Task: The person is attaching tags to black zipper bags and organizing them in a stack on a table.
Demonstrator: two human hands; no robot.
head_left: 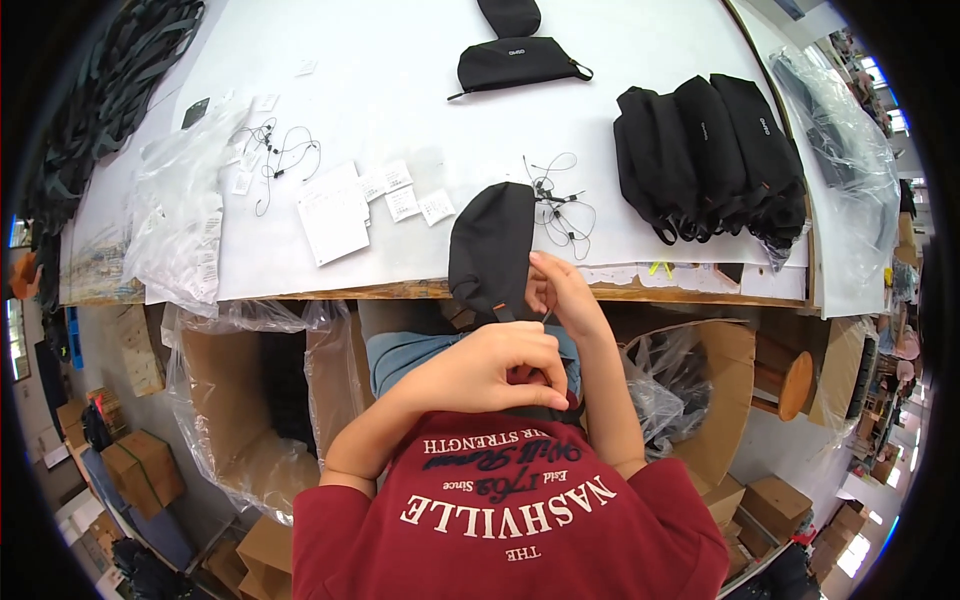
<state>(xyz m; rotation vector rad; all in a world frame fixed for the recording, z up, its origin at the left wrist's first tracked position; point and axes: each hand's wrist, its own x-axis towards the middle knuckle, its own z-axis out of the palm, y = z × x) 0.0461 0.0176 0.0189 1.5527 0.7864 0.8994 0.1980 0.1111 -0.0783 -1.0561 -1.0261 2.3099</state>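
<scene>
A black fabric pouch (pixel 490 245) stands on end at the table's front edge, its lower end hanging over my lap. My right hand (pixel 562 297) grips the pouch along its right side, near the lower end, thumb and fingers closed. Just below the pouch, my left hand (pixel 505 365) is curled in front of my shirt, its fingers bent together; whatever it pinches is hidden. A small orange tab and a short black loop show at the pouch's lower end, between both hands. Beyond the pouch lies a tangle of thin black strings (pixel 565 212).
Several black pouches (pixel 705 150) stand stacked at the right; another pouch (pixel 520 65) lies farther back. White cards (pixel 333 213), small white packets (pixel 402 200), more black strings (pixel 282 155) and clear plastic bags (pixel 180 210) cover the left. Open cardboard boxes (pixel 225 400) flank my legs.
</scene>
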